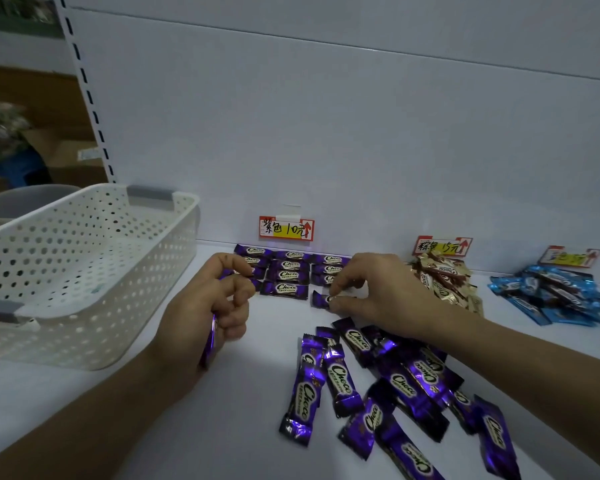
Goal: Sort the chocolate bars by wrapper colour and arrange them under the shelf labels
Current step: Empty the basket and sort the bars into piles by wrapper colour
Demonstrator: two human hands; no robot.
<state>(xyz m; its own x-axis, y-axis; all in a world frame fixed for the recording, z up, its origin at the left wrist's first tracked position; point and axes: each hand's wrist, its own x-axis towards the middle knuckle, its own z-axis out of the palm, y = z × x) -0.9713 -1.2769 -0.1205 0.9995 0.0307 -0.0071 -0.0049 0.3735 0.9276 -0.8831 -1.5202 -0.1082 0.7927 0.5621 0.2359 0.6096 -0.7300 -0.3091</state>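
Several purple chocolate bars (pixel 286 275) lie in neat rows under the purple shelf label (pixel 286 228). My right hand (pixel 378 289) pinches one purple bar (pixel 319 299) flat on the shelf just in front of the right-hand row. My left hand (pixel 212 299) is closed around another purple bar (pixel 209 344), which runs through the fist and points down. A loose heap of purple bars (pixel 388 382) lies nearer to me, under my right forearm. A brown-gold pile (pixel 444 275) sits below its label (pixel 442 246). A blue pile (pixel 555 292) sits below a third label (pixel 570 257).
An empty white perforated basket (pixel 84 271) stands on the shelf to the left, close to my left hand. The white back panel (pixel 326 133) rises right behind the rows. A slotted upright (pixel 87 98) marks the shelf's left end.
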